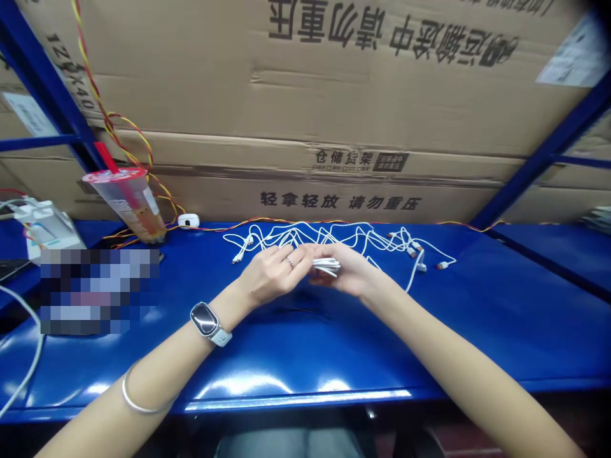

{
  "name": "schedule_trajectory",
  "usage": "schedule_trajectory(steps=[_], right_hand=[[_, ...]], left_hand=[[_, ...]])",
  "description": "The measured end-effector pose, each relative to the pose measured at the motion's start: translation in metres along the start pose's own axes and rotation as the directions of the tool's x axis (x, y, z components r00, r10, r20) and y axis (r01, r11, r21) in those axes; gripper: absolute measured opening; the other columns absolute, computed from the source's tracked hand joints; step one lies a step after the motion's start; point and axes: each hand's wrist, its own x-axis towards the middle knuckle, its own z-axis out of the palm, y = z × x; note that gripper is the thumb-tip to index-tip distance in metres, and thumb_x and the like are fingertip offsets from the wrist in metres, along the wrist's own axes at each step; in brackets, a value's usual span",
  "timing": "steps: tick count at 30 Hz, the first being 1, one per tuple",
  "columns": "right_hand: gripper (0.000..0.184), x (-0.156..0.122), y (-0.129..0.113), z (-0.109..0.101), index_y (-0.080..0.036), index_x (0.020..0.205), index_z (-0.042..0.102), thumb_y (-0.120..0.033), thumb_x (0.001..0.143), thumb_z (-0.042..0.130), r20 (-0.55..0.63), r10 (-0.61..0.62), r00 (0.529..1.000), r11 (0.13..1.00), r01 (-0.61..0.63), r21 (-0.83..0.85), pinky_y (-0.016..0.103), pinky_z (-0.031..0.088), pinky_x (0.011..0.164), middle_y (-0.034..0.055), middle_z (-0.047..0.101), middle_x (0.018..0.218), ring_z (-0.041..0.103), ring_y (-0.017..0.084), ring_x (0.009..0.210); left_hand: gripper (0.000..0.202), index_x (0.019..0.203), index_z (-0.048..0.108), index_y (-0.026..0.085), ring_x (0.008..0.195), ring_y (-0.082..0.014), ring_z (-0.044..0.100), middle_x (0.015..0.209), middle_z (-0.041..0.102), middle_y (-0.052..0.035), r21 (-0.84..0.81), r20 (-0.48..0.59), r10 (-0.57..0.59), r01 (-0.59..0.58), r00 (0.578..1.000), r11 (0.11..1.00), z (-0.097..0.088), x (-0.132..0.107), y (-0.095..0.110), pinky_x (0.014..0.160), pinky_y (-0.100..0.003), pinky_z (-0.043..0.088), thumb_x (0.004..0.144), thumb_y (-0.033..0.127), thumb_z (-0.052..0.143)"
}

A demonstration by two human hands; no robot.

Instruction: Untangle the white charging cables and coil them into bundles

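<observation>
Head view: at the middle of the bench, the right hand (351, 270) curls its fingers around a small folded bundle of white cable (327, 267), pinching the doubled strands against the palm so that the folds stay together. The left hand (272, 273) meets it from 9 o'clock, fingers pressed together and reaching toward the bundle; whether they pinch it cannot be told. Behind the hands, at 12 o'clock, loose white charging cables (334, 236) sprawl across the blue steel bench (363, 343), their small connectors (442, 265) lying out toward 2 o'clock. A clear plastic cup (128, 203) with a red straw stands at 10 o'clock, near a red-and-yellow twisted wire (143, 152) that hangs down the stacked cardboard cartons (305, 83) and runs along the back of the bench. A white charger (48, 226) sits farther out at 9 o'clock.
</observation>
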Motion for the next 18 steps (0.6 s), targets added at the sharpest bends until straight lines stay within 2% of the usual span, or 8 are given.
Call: schedule_trajectory(steps=[3,5,7,9,10,13,16,18], right_hand=[[0.008,0.002,0.001,-0.004,-0.017,0.073,0.052,-0.018,0.067,0.056,-0.036,0.184,0.982,0.963,-0.173,0.205,0.023,0.03,0.049,-0.0038,0.048,0.056,0.041,0.009,0.049],[0.011,0.004,-0.001,-0.009,-0.017,0.074,0.052,-0.02,0.069,0.061,-0.052,0.163,0.985,0.958,-0.145,0.249,0.022,0.027,0.048,-0.0051,0.045,0.057,0.038,0.008,0.05],[0.015,0.004,-0.004,-0.013,-0.017,0.076,0.053,-0.023,0.069,0.065,-0.064,0.077,0.995,0.974,-0.061,0.22,0.022,0.026,0.049,-0.0053,0.045,0.06,0.038,0.008,0.052],[0.017,0.004,-0.006,-0.016,-0.018,0.08,0.056,-0.025,0.068,0.066,-0.085,-0.009,0.996,0.988,0.023,0.154,0.022,0.027,0.05,-0.0045,0.047,0.064,0.04,0.008,0.055],[0.019,0.003,-0.007,-0.016,-0.018,0.082,0.056,-0.025,0.068,0.066,-0.097,-0.043,0.994,0.992,0.054,0.111,0.023,0.028,0.051,-0.004,0.048,0.066,0.041,0.008,0.057],[0.02,0.001,-0.008,-0.013,-0.018,0.085,0.058,-0.026,0.067,0.065,-0.154,-0.155,0.976,0.987,0.147,-0.059,0.023,0.028,0.054,-0.0037,0.05,0.069,0.042,0.009,0.061],[0.02,0.0,-0.007,-0.009,-0.018,0.087,0.06,-0.029,0.071,0.064,-0.164,-0.29,0.943,0.939,0.248,-0.236,0.024,0.028,0.056,-0.0041,0.05,0.07,0.041,0.009,0.062],[0.021,-0.001,-0.007,-0.007,-0.018,0.088,0.06,-0.032,0.073,0.065,-0.141,-0.347,0.927,0.908,0.294,-0.298,0.024,0.029,0.058,-0.004,0.05,0.07,0.041,0.009,0.063]], left_hand=[[0.028,0.091,0.066,0.018,0.087,-0.0209,0.058,0.095,0.067,-0.0126,0.013,-0.15,-0.052,0.055,0.987,0.998,-0.007,0.002,0.0,0.081,-0.032,0.041,0.09,0.037,0.046],[0.025,0.092,0.065,0.018,0.089,-0.0207,0.057,0.093,0.066,-0.0103,0.005,-0.307,-0.112,0.12,0.945,0.993,-0.014,0.004,-0.001,0.082,-0.031,0.041,0.089,0.035,0.048],[0.023,0.091,0.064,0.018,0.086,-0.0191,0.056,0.09,0.064,-0.0078,-0.12,-0.382,-0.228,0.196,0.896,0.973,-0.019,0.007,-0.001,0.079,-0.029,0.041,0.089,0.035,0.048],[0.024,0.086,0.061,0.017,0.078,-0.0161,0.054,0.085,0.062,-0.0051,-0.358,-0.328,-0.377,0.256,0.866,0.898,-0.022,0.01,-0.002,0.073,-0.026,0.041,0.089,0.036,0.047],[0.025,0.084,0.06,0.017,0.074,-0.0145,0.053,0.082,0.061,-0.0041,-0.491,-0.271,-0.442,0.272,0.855,0.828,-0.022,0.011,-0.003,0.069,-0.024,0.041,0.089,0.037,0.047],[0.023,0.082,0.057,0.016,0.068,-0.0113,0.05,0.078,0.058,-0.0024,-0.804,-0.099,-0.549,0.258,0.83,0.536,-0.019,0.013,-0.005,0.063,-0.022,0.04,0.087,0.038,0.052],[0.021,0.083,0.056,0.016,0.067,-0.0097,0.048,0.077,0.056,-0.0009,-0.925,0.016,-0.563,0.226,0.827,0.305,-0.015,0.013,-0.005,0.061,-0.02,0.04,0.082,0.036,0.06],[0.02,0.084,0.056,0.016,0.069,-0.0092,0.048,0.076,0.055,-0.0003,-0.946,0.045,-0.544,0.211,0.838,0.247,-0.013,0.012,-0.003,0.061,-0.019,0.04,0.082,0.034,0.062]])
